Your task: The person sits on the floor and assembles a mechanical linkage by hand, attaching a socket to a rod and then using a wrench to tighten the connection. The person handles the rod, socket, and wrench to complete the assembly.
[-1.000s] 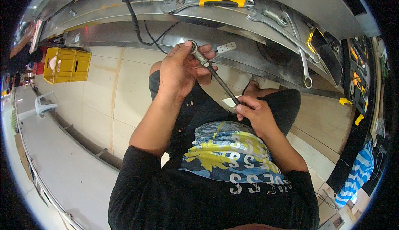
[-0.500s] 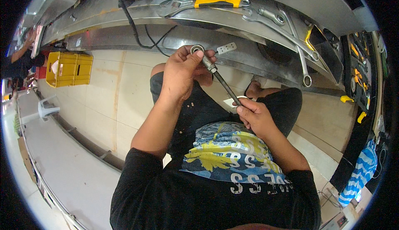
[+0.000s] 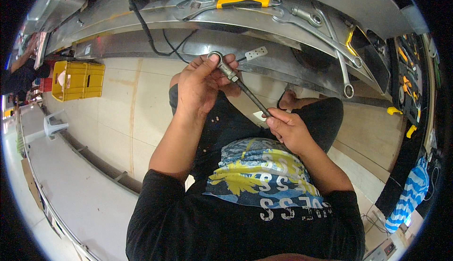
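Over my lap I hold a threaded rod (image 3: 253, 96) with a silver rod end (image 3: 226, 69) screwed on its upper left end and a hex nut (image 3: 233, 78) below the rod end's shank. My left hand (image 3: 198, 84) grips the rod end, its thumb on the ring-shaped eye and its fingers behind the shank. The thumb and fingers of my right hand (image 3: 289, 128) pinch the rod's lower right end. The rod slants down from left to right between both hands.
On the metal ledge ahead lie a yellow-handled adjustable wrench (image 3: 243, 1), a combination wrench (image 3: 325, 38), another wrench (image 3: 342, 70) and a second rod end (image 3: 306, 16). A white power strip (image 3: 256, 53) and black cable (image 3: 146, 30) sit below. A yellow crate (image 3: 78, 82) stands left.
My left hand and the rod end have shifted slightly left. The right hand has moved only a little and keeps its pinch on the rod.
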The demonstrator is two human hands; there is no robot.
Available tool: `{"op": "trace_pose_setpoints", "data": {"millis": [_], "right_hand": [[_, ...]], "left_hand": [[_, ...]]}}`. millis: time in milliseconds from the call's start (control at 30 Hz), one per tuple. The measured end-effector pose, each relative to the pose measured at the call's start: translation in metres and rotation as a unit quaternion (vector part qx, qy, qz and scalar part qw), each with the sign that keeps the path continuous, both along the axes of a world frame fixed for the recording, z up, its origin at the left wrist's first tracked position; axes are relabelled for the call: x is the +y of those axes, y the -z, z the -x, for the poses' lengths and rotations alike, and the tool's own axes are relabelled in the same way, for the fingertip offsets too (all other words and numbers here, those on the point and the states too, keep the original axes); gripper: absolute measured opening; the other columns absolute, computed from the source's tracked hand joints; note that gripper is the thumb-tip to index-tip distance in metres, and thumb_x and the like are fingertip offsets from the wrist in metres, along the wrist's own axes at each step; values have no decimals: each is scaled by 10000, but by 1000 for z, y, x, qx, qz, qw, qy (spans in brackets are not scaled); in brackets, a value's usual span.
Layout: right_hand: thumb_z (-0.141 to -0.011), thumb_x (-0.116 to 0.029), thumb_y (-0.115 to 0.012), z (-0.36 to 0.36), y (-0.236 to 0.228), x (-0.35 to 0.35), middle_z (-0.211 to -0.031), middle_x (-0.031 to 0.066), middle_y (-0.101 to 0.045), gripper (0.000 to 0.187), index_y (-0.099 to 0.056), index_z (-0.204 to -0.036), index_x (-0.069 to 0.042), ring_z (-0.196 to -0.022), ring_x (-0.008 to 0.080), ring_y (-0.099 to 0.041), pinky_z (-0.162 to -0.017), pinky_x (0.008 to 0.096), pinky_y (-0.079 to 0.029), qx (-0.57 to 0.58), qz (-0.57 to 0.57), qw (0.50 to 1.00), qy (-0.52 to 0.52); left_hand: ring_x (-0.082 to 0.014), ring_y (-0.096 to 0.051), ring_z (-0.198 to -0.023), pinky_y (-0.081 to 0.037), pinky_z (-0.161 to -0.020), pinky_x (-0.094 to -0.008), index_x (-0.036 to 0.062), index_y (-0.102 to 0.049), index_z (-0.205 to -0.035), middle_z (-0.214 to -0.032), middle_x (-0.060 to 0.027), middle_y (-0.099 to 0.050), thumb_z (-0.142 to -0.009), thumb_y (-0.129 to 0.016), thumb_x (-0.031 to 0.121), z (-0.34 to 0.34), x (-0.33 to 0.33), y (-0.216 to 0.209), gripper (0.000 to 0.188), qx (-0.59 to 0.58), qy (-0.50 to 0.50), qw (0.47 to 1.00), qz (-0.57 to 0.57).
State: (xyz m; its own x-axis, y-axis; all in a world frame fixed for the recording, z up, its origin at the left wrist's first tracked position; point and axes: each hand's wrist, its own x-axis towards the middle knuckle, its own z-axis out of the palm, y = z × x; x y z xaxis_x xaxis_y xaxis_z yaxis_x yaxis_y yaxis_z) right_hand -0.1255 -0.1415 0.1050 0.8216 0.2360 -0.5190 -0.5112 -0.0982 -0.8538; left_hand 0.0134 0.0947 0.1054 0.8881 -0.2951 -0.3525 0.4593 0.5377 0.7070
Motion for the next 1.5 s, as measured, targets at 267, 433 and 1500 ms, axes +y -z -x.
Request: {"op": "trace_pose_setpoints", "data": {"millis": [267, 433, 1500], "right_hand": [[-1014, -264, -590, 2, 3, 0, -801, 42, -577, 284, -653, -1156, -26, -772, 127, -538, -723, 291, -456, -32, 50, 998, -10], [-1013, -262, -592, 2, 5, 2, -821, 61, -588, 289, -647, -1165, -22, -797, 129, -543, -754, 290, -460, -23, 54, 998, 0], [-995, -211, -591, 14, -3, -30, -982, 64, -679, 349, -622, -1309, -60, -799, 137, -600, -738, 296, -514, -41, 61, 990, 118]], "left_hand": [[-275, -722, -901, -589, -722, -373, 22, -607, -1034, -1026, -179, -720, -961, -655, 234, 1, -1, 1, 229, 7, -19, 999, -47], [-261, -726, -893, -595, -700, -345, 18, -613, -1028, -993, -170, -725, -960, -650, 228, -2, -2, 9, 224, 18, -23, 998, -62], [-274, -722, -933, -621, -781, -395, 35, -577, -1203, -1102, -152, -704, -1029, -530, 412, 20, -53, 20, 418, 90, 119, 986, 74]]}}
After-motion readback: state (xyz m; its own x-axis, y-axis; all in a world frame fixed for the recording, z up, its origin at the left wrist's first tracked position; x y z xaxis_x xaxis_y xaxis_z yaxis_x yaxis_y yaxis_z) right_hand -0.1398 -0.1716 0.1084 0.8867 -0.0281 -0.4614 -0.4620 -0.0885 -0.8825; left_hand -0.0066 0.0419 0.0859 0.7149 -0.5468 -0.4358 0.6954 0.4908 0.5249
